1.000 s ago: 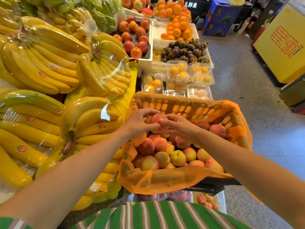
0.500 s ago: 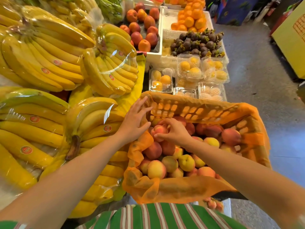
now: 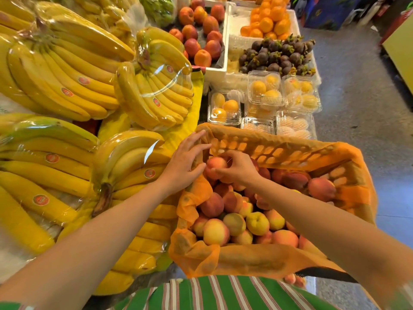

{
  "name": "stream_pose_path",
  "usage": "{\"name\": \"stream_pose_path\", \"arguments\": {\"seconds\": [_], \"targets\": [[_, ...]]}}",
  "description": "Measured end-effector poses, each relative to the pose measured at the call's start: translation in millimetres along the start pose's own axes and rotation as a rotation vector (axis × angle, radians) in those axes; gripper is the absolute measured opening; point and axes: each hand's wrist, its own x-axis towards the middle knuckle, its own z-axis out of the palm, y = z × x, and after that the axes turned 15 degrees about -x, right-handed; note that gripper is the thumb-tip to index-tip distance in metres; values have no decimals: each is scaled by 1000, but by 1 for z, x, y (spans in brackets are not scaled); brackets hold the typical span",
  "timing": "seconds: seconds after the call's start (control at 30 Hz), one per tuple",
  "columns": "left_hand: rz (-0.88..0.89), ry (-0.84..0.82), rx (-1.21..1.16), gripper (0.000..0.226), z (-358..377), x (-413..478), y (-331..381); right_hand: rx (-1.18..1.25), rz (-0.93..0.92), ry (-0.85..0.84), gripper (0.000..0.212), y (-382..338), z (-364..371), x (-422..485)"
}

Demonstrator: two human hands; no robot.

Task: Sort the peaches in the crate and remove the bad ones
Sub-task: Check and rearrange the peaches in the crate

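While the right hand (image 3: 239,168) clamps its fingers and thumb around one peach (image 3: 215,167) at the upper left corner of the crate (image 3: 279,151), the left hand (image 3: 185,163) lies just beside it with fingers spread apart, fingertips at the orange liner (image 3: 201,262) on the crate's rim and thumb touching the held fruit. That peach sits above the pile, pink and pale yellow. Below it, the other peaches (image 3: 237,222) fill the crate at centre frame, red ones toward the far side, yellower ones nearer the person. Both bare forearms reach in from the lower edge, over a green striped shirt (image 3: 223,294). Wrapped bananas (image 3: 67,86) crowd the left half of the frame. Clear boxes (image 3: 263,90) of yellow fruit stand just beyond the crate, with mangosteens (image 3: 277,55) and oranges (image 3: 268,21) further up.
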Motion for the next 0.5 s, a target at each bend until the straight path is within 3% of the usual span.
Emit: {"name": "stream_pose_path", "arguments": {"seconds": [0.2,0.4,0.5], "targets": [[-35,8,-55,60,1,-2,-4,133,216,133,53,-3,11,6],[-39,10,-65,60,1,-2,-1,52,247,129,24,-15,35,14],[-47,10,-54,60,0,-2,-2,118,198,99,21,-11,32,10]]}}
